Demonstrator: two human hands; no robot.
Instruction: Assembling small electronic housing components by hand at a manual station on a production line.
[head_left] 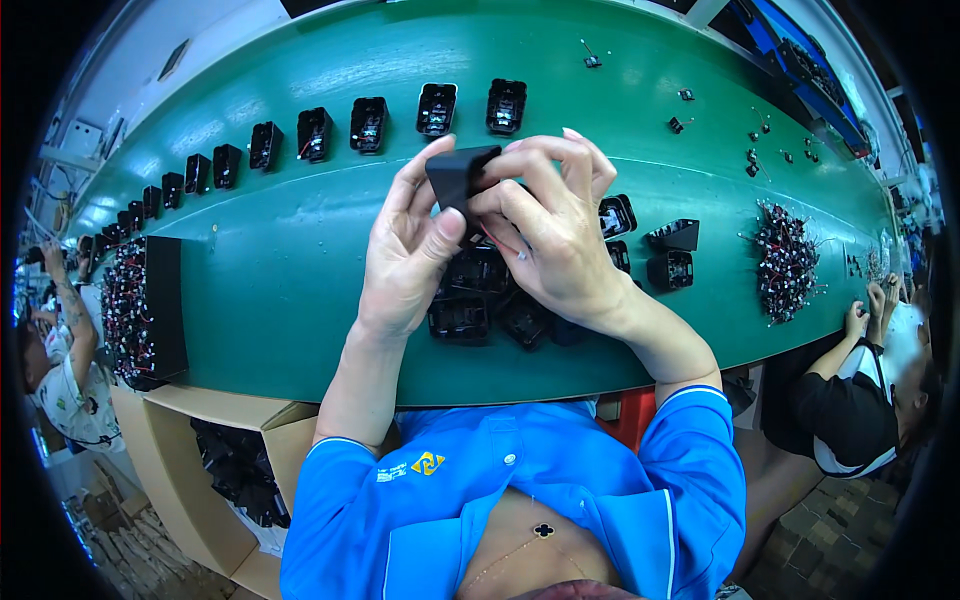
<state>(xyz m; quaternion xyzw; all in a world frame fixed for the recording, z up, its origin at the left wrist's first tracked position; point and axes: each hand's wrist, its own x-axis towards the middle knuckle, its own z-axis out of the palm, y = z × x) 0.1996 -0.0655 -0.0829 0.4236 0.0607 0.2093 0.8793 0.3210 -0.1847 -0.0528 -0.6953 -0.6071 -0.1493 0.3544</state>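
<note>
Just a matte black housing (458,176), wedge-shaped.

An open brown cardboard box (215,440) (black parts inside) stands below the table's left edge.

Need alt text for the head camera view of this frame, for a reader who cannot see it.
Both hands, left hand and right hand, hold a small black plastic housing above a green workbench. More black housings lie clustered beneath the hands, and a row of open ones lines the far side. A pile of wired parts sits to the right.
</note>
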